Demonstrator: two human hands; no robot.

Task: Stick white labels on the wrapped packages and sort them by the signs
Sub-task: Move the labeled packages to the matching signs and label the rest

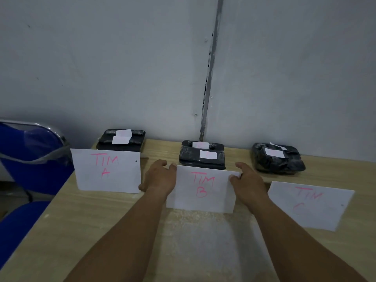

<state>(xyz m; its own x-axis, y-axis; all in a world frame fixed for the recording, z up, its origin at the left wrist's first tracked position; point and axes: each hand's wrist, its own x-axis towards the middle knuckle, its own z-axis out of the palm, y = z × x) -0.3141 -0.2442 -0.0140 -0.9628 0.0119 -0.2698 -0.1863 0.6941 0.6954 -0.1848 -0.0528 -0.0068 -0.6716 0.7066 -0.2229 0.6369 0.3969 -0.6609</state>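
Note:
Three white paper signs with pink letters stand on the wooden table: "TIM A" at the left, "TIM B" in the middle, "TIM C" at the right. Behind each sign lies a stack of black wrapped packages bearing white labels: left stack, middle stack, right stack. My left hand holds the left edge of the "TIM B" sign. My right hand pinches its upper right corner.
A blue chair with a metal frame stands at the table's left side. A grey wall with a vertical metal strip rises right behind the packages. The near part of the table shows a pale worn patch.

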